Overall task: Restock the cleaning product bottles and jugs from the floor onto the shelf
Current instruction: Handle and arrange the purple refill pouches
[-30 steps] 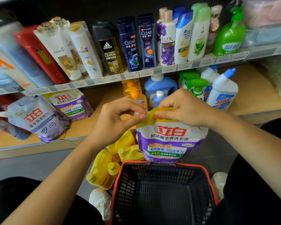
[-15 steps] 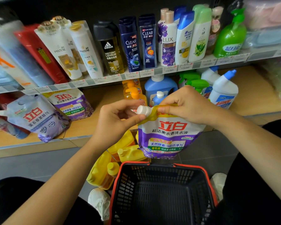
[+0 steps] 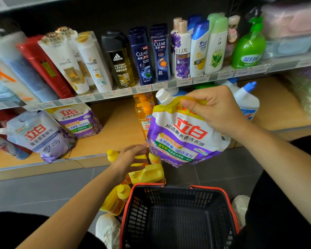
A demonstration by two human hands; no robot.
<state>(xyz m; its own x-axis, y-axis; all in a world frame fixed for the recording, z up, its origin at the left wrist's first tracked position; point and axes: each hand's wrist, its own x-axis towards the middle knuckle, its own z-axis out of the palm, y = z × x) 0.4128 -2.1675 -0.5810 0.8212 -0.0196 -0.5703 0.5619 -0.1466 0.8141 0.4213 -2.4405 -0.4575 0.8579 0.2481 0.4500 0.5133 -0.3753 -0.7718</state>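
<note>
The right hand [image 3: 214, 110] pinches the purple detergent pouch [image 3: 183, 139] by its yellow top edge, centre-right of frame.
The pouch hangs below that grip (white cap [image 3: 162, 96] tilted toward upper left); the left hand [image 3: 129, 157], fingers loosely spread, is over the yellow jugs [image 3: 147, 174] at lower centre, just above the basket [image 3: 129, 203].

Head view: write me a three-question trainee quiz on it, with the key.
1. True or false: the left hand holds nothing.
2. The right hand pinches the detergent pouch at: A its bottom; B its top edge; C its cap.
3. Fill in: the yellow jugs lie on the ____.
Key: 1 true; 2 B; 3 floor.
</note>
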